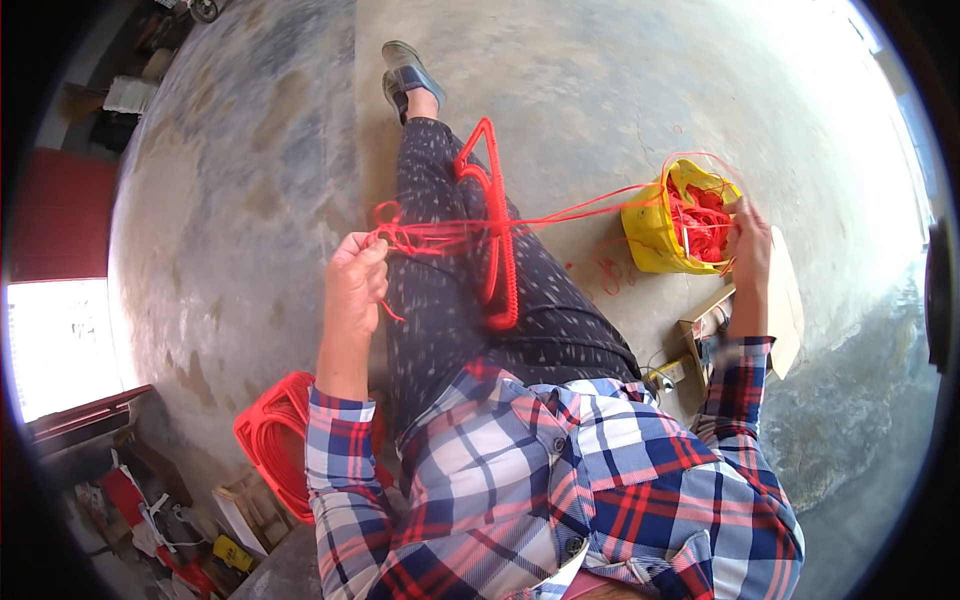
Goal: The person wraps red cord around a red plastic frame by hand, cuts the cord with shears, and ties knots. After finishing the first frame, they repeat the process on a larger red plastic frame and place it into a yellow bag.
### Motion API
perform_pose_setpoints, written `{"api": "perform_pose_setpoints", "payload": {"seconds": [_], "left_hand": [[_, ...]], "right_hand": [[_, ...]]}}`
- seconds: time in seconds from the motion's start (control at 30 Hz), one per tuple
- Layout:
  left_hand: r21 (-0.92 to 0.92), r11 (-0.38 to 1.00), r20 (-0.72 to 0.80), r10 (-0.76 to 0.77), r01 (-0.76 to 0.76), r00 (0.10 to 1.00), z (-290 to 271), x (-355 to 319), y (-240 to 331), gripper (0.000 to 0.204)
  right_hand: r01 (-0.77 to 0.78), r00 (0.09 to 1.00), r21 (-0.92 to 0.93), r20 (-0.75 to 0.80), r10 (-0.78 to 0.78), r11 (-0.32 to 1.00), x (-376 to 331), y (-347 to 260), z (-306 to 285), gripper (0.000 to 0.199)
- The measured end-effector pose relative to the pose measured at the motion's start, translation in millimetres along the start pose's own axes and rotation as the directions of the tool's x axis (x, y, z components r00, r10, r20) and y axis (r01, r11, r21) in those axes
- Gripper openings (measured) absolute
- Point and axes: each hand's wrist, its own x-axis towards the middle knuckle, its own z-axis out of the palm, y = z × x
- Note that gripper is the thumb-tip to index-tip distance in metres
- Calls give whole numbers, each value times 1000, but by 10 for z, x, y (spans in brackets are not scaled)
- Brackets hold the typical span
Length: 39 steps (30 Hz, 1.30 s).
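while the red cord [580, 208] spans the lap, start at the far left: a red stack [268, 440], apparently nested frames, sits on the floor [230, 260], partly behind the left sleeve [342, 430]. clear of the work.

next, left hand [358, 268]: thumb and forefinger pinched on a cluster of loops [398, 232] in the cord, short tail hanging below. risk: loops may cinch into a hard knot if the cord gets pulled before they're sorted; a loose pinch could drop them.

middle: red frame [496, 235], a bent shape with ribbed sides, over the thighs, no hand on it. strands cross at it; over or through, can't tell. it could tip or slide if a strand snags the ribbing.

right of that, loose red scraps [612, 275] on the floor, then the yellow bucket [650, 238] full of tangled cord. likeliest trouble: a jerk drags a snarl out or catches the rim.

far right, right hand [750, 240] in front of the bucket's right side, fingers curled onto the cord. blurred, so strand count can't be told. uneven tension there would probably foul the loops.
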Motion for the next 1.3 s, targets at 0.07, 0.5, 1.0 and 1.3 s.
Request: {"api": "perform_pose_setpoints", "payload": {"seconds": [0.07, 0.5, 1.0, 1.3], "left_hand": [[-99, 994, 27, 37, -35, 999, -3, -52, 107, 11], [78, 996, 388, 8, -42, 922, 662, -556, 595, 9], [-301, 945, 749, 149, 130, 646, 756, -939, 561, 28], [-691, 701, 160, 386, -176, 908, 483, -667, 725, 21]], "right_hand": [[1, 997, -198, 76, 15, 980, 212, 404, -145, 32], [552, 443, 147, 782, -438, 821, -1149, -545, 1815, 43], [-125, 630, 138, 776, -29, 982, -952, -718, 1841, 19], [195, 199, -156, 973, 116, 968, -1523, -626, 1677, 26]]}}
